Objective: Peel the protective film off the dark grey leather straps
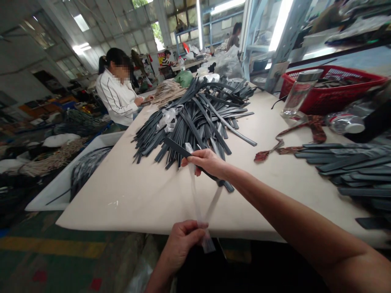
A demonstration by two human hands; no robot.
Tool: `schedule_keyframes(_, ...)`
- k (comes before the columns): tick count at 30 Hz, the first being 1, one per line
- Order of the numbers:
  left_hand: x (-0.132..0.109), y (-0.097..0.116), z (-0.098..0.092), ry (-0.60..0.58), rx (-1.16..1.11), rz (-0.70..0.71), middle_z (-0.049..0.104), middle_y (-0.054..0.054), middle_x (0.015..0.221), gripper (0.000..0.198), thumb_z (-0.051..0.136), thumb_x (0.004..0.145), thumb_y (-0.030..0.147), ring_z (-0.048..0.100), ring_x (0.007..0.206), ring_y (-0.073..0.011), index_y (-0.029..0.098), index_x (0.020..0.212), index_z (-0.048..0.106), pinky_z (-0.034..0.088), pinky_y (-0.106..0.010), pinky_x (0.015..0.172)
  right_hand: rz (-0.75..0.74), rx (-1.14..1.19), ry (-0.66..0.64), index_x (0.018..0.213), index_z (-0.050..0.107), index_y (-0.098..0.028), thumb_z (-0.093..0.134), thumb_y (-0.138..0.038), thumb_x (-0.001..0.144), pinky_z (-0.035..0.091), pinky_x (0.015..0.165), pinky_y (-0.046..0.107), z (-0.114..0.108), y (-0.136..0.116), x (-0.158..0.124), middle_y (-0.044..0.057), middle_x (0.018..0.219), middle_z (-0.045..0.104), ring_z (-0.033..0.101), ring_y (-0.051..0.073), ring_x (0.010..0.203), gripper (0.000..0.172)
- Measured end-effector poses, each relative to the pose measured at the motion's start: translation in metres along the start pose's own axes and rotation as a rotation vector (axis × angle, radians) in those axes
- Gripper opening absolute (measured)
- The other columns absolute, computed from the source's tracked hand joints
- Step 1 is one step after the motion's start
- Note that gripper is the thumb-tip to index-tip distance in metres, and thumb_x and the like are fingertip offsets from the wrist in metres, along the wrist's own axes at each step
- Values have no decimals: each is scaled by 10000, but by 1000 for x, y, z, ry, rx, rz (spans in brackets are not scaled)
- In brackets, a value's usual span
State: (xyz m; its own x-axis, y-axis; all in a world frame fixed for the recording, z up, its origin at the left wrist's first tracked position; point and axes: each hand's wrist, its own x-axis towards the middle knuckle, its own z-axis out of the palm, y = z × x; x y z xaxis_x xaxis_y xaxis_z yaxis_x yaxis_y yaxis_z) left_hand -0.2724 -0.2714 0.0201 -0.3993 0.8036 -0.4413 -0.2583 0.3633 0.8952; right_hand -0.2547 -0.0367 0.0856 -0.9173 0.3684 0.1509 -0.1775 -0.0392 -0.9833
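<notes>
Where dark strips (191, 122) heap, red basket (331, 98), clear bottle (297, 97)

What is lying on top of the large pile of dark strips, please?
Crumpled translucent plastic lies on the left part of the pile of dark strips. Whatever lies deeper in that pile is covered and cannot be seen.

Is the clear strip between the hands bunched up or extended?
Extended: the clear strip runs nearly straight from the right hand to the left hand.
</notes>
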Motion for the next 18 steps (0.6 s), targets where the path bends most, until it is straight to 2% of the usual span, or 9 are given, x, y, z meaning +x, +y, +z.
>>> schedule_keyframes(4,-5,0,6,-57,85,-19,735,-71,717,185,702,756,288,619,623,-157,148,845,783,474,-248,645,-11,10,-13,858,737,-93,576,-221,856,455,393,120,5,2,1,33,871,737,526,18,413,206)
schedule_keyframes(7,-5,-3,11,-81,98,-20,739,-83,723,202,702,771,334,635,667,-174,150,780,782,476,-258,675,5,-22,-8,854,731,-102,560,-206,866,469,393,117,9,3,1,27,871,727,529,16,412,200)
schedule_keyframes(9,-4,-6,12,-54,7,-20,739,-87,719,260,750,735,400,636,681,-174,142,741,776,475,-254,687,25,-55,9,902,726,-114,541,-191,876,469,378,125,8,4,-1,28,895,717,536,21,410,202)
schedule_keyframes(11,-2,-7,12,40,-167,-4,728,-77,695,324,812,662,449,621,662,-158,134,723,765,479,-239,674,38,-88,43,984,713,-136,533,-197,887,455,357,130,4,3,-8,25,933,704,544,26,408,213)
schedule_keyframes(14,4,1,10,166,-405,100,671,-27,633,340,860,608,443,570,608,-114,137,668,723,485,-207,624,35,-124,123,1054,684,-164,550,-249,895,413,343,121,-7,-2,-32,23,964,688,561,31,424,224)
schedule_keyframes(18,18,18,12,273,-665,171,670,-5,640,370,939,476,369,599,601,-104,149,625,682,539,-208,618,34,-144,211,1010,678,-149,535,-373,914,430,401,148,-17,-8,-94,44,961,688,571,46,449,283)
